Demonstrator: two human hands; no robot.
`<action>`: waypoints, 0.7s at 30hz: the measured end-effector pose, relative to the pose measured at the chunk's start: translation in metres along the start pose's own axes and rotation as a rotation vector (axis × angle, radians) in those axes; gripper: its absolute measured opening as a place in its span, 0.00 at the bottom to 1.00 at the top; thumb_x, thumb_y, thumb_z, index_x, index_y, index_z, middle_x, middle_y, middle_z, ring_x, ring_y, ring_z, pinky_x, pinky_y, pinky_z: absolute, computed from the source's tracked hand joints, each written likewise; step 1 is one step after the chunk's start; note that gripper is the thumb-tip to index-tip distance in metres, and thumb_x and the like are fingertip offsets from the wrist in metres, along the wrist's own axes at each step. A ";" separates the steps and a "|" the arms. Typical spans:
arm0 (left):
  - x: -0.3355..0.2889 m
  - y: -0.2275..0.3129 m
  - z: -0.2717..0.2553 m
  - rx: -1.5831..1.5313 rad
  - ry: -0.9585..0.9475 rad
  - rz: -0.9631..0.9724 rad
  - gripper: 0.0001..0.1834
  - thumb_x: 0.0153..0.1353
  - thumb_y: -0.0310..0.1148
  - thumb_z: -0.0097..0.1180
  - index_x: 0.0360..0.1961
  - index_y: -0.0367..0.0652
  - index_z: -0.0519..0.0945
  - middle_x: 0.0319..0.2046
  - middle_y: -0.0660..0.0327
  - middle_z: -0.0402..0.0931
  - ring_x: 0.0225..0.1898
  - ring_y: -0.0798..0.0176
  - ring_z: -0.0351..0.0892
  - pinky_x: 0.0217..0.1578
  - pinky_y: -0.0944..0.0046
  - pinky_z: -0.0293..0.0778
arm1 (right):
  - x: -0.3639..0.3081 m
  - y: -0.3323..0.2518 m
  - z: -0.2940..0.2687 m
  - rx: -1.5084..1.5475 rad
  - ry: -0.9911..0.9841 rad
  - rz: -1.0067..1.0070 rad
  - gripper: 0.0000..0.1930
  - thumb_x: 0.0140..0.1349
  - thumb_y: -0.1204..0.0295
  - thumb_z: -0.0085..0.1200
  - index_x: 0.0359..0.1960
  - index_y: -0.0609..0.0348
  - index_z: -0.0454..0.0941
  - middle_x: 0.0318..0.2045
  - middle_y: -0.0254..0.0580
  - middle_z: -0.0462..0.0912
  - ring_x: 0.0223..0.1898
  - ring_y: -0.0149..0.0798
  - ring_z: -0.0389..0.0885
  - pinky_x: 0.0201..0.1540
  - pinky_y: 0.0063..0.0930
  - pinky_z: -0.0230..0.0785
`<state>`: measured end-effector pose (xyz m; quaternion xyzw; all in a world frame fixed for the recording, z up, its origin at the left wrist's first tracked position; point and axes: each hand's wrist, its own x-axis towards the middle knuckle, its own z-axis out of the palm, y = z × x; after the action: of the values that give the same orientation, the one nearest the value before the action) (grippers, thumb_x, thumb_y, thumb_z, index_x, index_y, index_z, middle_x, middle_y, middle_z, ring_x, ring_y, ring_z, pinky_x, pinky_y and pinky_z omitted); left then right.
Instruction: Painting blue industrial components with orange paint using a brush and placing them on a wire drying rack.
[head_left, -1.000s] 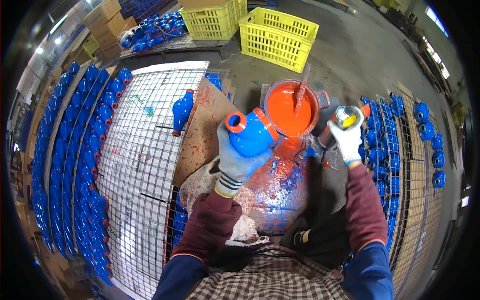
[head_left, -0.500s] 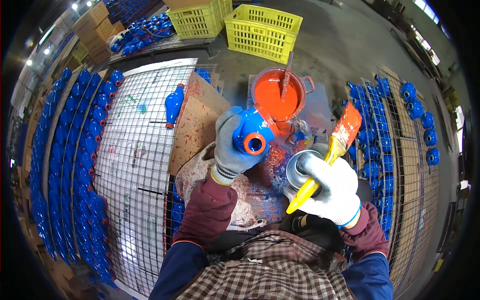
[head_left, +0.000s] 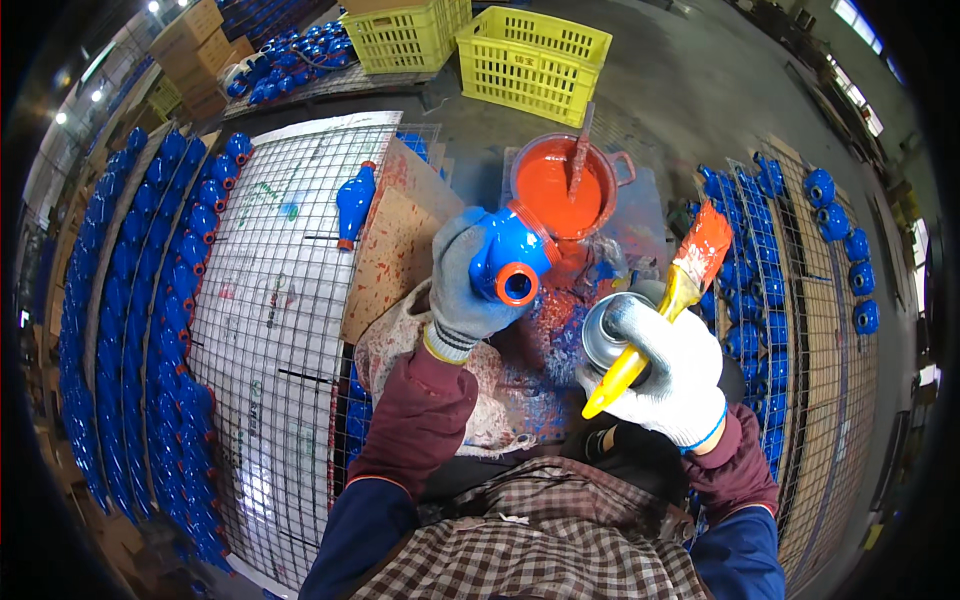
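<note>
My left hand (head_left: 462, 285), in a grey glove, is closed around a blue metal pipe fitting (head_left: 495, 255). The fitting's threaded end and its round side opening are orange-red; that opening faces up toward me. In a white glove, my right hand (head_left: 668, 375) grips a paintbrush (head_left: 626, 368) by its yellow handle, the orange-red bristles pointing up and away. The same hand also has a round silver metal can (head_left: 603, 335) against its fingers; the can's full shape is hidden. Just beyond the fitting stands a pot of orange-red paint (head_left: 560, 180) with a stick (head_left: 579, 155) in it.
A wire mesh rack (head_left: 270, 300) on my left carries one blue fitting (head_left: 355, 205), with rows of blue fittings (head_left: 180, 270) farther left. Another mesh rack (head_left: 810, 400) with fittings is on the right. Cardboard (head_left: 385, 245) stands near my left hand. A yellow crate (head_left: 535, 65) sits beyond the pot.
The whole view has shifted slightly, and the right hand with brush and can sits a touch farther right and up. Both hands keep their holds.
</note>
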<state>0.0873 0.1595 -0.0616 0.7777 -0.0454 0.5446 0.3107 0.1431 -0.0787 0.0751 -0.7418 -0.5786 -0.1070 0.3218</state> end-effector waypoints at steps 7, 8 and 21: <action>0.002 -0.003 -0.001 0.031 0.014 -0.003 0.53 0.34 0.28 0.78 0.63 0.44 0.59 0.57 0.49 0.64 0.56 0.46 0.69 0.54 0.47 0.69 | -0.003 0.008 0.005 0.244 0.005 0.277 0.19 0.44 0.73 0.68 0.37 0.57 0.73 0.29 0.37 0.77 0.28 0.35 0.77 0.33 0.32 0.74; 0.000 -0.004 -0.003 -0.011 0.020 -0.078 0.54 0.33 0.28 0.78 0.62 0.44 0.59 0.57 0.50 0.64 0.56 0.49 0.69 0.54 0.48 0.70 | 0.002 0.009 0.004 0.786 0.071 0.478 0.18 0.45 0.77 0.64 0.37 0.57 0.70 0.29 0.34 0.75 0.30 0.32 0.75 0.35 0.33 0.73; -0.006 -0.017 0.011 -1.250 0.462 -1.000 0.37 0.46 0.22 0.64 0.59 0.44 0.65 0.52 0.58 0.70 0.53 0.57 0.75 0.53 0.53 0.75 | -0.004 0.297 0.093 -0.002 0.497 0.716 0.37 0.46 0.68 0.74 0.56 0.61 0.67 0.52 0.44 0.75 0.52 0.39 0.75 0.58 0.31 0.66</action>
<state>0.1011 0.1659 -0.0763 0.2589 0.0763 0.3625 0.8921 0.3972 -0.0629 -0.1033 -0.8477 -0.1895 -0.1645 0.4674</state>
